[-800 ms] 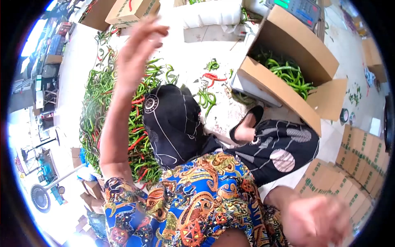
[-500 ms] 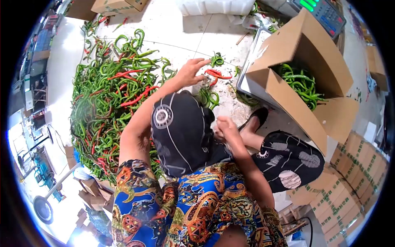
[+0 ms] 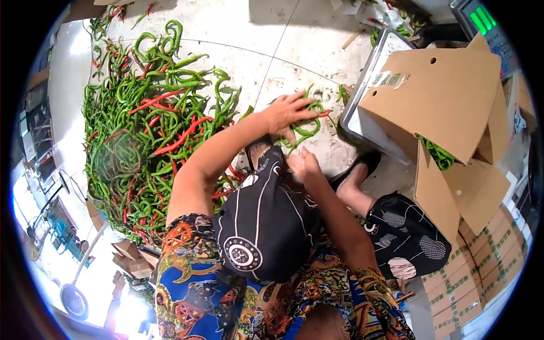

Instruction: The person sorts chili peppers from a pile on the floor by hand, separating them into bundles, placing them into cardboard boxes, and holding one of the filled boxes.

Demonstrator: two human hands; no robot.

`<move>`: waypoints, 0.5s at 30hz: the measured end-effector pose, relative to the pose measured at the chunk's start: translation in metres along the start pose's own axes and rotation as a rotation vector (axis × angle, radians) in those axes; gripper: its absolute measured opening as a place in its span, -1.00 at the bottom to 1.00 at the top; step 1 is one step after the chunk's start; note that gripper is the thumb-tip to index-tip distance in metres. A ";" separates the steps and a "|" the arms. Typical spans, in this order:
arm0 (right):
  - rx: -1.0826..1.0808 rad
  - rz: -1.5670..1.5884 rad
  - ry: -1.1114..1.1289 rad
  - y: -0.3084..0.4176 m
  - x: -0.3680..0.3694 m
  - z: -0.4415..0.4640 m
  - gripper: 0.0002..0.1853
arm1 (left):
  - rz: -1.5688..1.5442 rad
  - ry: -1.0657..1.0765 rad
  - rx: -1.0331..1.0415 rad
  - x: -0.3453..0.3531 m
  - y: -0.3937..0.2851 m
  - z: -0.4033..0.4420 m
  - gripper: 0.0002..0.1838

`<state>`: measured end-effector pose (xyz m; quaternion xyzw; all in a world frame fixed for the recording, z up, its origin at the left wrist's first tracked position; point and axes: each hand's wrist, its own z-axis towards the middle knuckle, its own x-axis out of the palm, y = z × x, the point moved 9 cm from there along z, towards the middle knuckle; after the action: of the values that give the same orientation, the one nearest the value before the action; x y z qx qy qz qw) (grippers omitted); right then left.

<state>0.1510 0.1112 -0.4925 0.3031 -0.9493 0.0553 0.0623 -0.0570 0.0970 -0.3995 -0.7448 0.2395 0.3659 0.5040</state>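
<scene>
My left hand [image 3: 285, 116] reaches over a small group of green chili peppers [image 3: 307, 135] on the floor, its fingers spread. A red chili pepper [image 3: 324, 114] pokes out beyond its fingertips, the rest covered by the hand. Just below, close to my raised knee, my right hand [image 3: 304, 165] is curled closed; whatever it may hold is hidden. To the left of my left arm spreads a large pile of chili peppers [image 3: 130, 153], mostly green with some red ones mixed in.
On the right, an open cardboard box [image 3: 433, 93] with green chili peppers [image 3: 439, 154] inside rests on a metal scale platform [image 3: 362, 96]. The scale's lit display [image 3: 483, 20] is at the upper right. Stacked cartons [image 3: 473, 272] stand lower right. My sandalled foot [image 3: 357, 170] is beside the platform.
My left hand has moved down and right onto the small group of peppers, covering most of the red one. My right hand stays curled. The whole view has shifted.
</scene>
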 end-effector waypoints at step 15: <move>-1.001 -1.337 -0.209 0.132 0.077 -0.053 -0.73 | -0.133 -0.301 -0.235 0.022 -0.015 -0.010 -0.58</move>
<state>0.0163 0.1818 -0.4378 0.7417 -0.4834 -0.4491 0.1208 -0.0300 0.0934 -0.4058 -0.7496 0.0671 0.4645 0.4666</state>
